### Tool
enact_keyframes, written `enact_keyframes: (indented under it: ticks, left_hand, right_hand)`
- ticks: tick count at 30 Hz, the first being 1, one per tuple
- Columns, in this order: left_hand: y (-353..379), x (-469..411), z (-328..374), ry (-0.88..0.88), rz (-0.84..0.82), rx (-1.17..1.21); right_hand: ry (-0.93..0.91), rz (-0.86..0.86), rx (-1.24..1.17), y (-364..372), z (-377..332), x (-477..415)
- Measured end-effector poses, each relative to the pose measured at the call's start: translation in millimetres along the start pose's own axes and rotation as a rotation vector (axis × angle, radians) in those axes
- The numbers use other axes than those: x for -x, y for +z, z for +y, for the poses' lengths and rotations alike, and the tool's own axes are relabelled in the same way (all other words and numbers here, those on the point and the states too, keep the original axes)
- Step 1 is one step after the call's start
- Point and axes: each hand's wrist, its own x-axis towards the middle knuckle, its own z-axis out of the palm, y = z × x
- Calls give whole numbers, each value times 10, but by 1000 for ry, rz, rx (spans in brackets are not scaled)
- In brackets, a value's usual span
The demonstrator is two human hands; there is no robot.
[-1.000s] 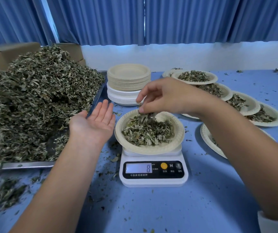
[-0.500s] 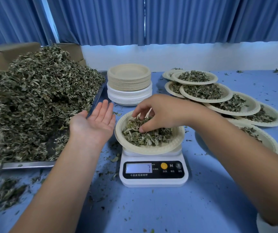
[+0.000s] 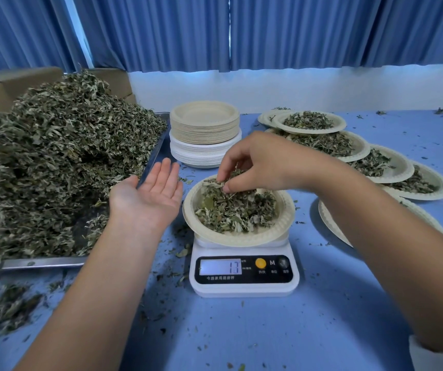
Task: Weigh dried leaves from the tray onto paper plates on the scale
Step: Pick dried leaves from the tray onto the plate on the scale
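A white digital scale (image 3: 244,274) stands in front of me, its display reading 13. On it sits a beige paper plate (image 3: 285,220) holding dried leaves (image 3: 235,210). My right hand (image 3: 263,163) is over the far side of the plate, its fingers curled and pinching a clump of those leaves. My left hand (image 3: 149,195) is held palm up, flat and empty, just left of the plate. A metal tray (image 3: 41,262) at the left carries a big heap of dried leaves (image 3: 54,162).
A stack of unused paper plates (image 3: 205,132) stands behind the scale. Several filled plates (image 3: 348,145) overlap in a row at the right. Leaf crumbs (image 3: 6,309) litter the blue table. Cardboard boxes (image 3: 9,84) and blue curtains lie behind.
My right hand dropped into the plate, then lifted slightly with leaves pinched. The scale reading went from 8 to 7 to 13. My left hand stayed still.
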Motion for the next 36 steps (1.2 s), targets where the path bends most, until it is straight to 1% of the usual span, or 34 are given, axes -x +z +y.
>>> enact_keyframes:
  ticks: [10,17,23,26,32,34,36]
  left_hand:
    - [-3,-6,-7,3,-3,5]
    - [-3,-7,-9,0,-2,-4]
    - [2,-1,-11,0,0,0]
    - [5,2,-6,1,0,3]
    - [4,-2,-4,4,-1,7]
    - [4,-1,-2,7,0,9]
    - [3,-1,-1,8,0,12]
  right_hand:
    - [-13,70,-48,-125,17,33]
    - [13,38,-7,-113,7,30]
    - [16,63,-54,-121,22,34]
    - [23,36,-40,-110,26,33]
    - [64,-91,6,-124,24,56]
    - [65,-82,2,-142,18,62]
    - [46,-33,7,-158,18,60]
